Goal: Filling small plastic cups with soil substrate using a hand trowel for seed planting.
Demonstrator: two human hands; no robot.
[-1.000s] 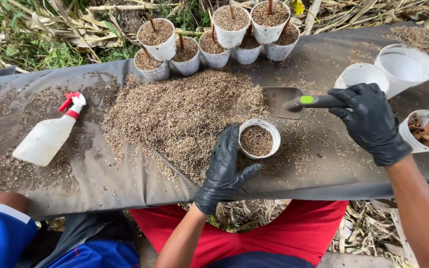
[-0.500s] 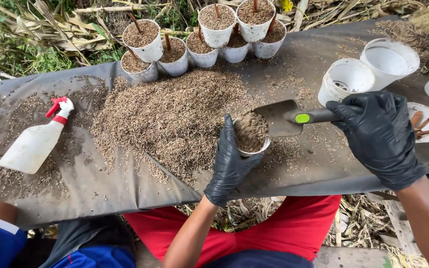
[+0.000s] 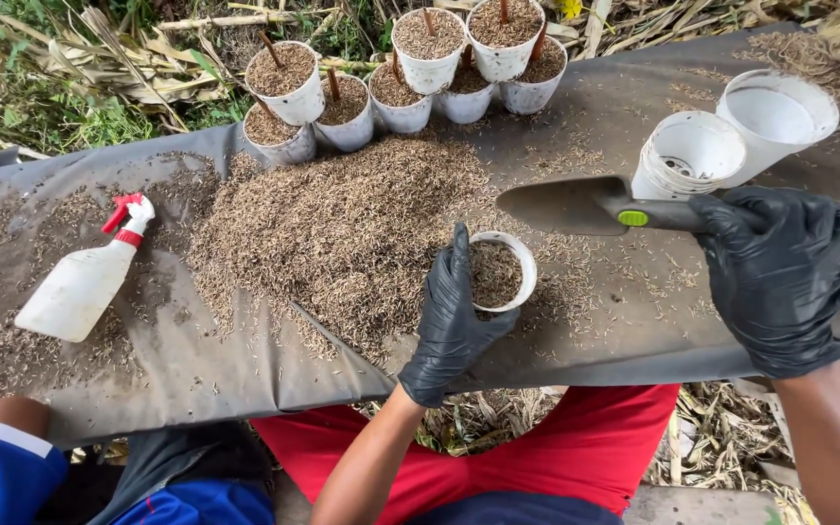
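In the middle of the frame the person's left hand in a black glove wraps its fingers around the side of a small white plastic cup that stands on the dark grey ground sheet at the right edge of a broad heap of brown husk-like potting mix. The cup looks filled nearly to the rim, though the thumb hides part of it. The right hand in a black glove, at the right of the frame, is closed around the dark handle of a grey metal trowel with a green button, whose blade hangs level and seemingly empty just above and behind the cup. The step in hand appears to be the filling of this cup; the next move probably calls for either another scoop from the heap or carrying the cup up to the cluster of filled white cups with stick cuttings at the top centre. Compared with half a second ago, the trowel blade has lifted off the cup's mouth and drawn back to the right, and the mix it carried now sits in the cup. A stack of empty white cups waits at upper right, and a white spray bottle with a red trigger lies at the left.
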